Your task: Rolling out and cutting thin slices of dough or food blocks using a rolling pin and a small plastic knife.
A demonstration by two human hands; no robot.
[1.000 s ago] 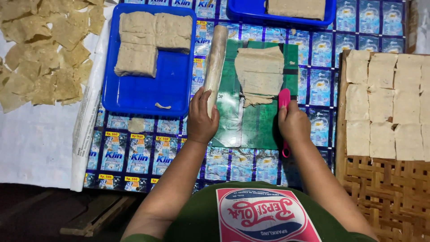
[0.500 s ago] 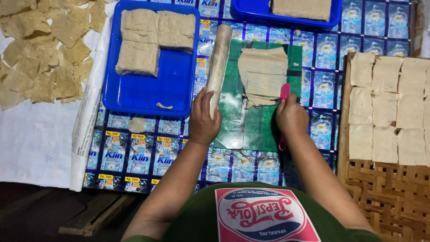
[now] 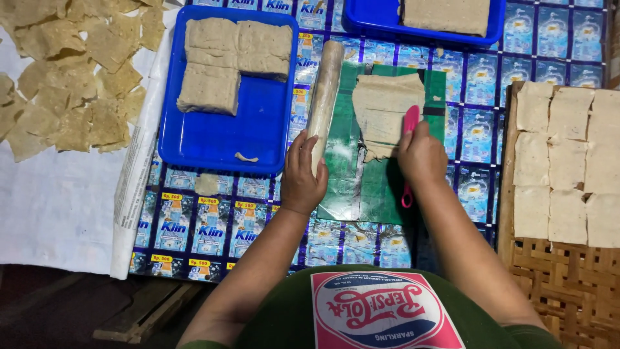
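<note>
Head view: left hand [image 3: 302,176] fingers curled on near end of rolling pin [image 3: 325,97], long axis running away; right hand [image 3: 421,154] closed round pink tool [image 3: 409,152], at near edge of dough sheet [image 3: 385,111] on green mat [image 3: 374,184].

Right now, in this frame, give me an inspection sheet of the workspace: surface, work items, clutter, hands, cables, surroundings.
Surface: mat of shiny blue sachet wrappers, with a green sheet on top.
Work items: pale rolling pin lying lengthwise; thin torn dough sheet on the green sheet; pink-handled tool.
Clutter: blue tray with three dough blocks; second blue tray at the top edge; small scraps on the mat.
Hands: left hand rests on the rolling pin's near end; right hand grips the pink-handled tool at the dough sheet.
Cables: nothing seen.
Surroundings: dried thin pieces on white cloth at left; woven rack with pale squares at right.
</note>
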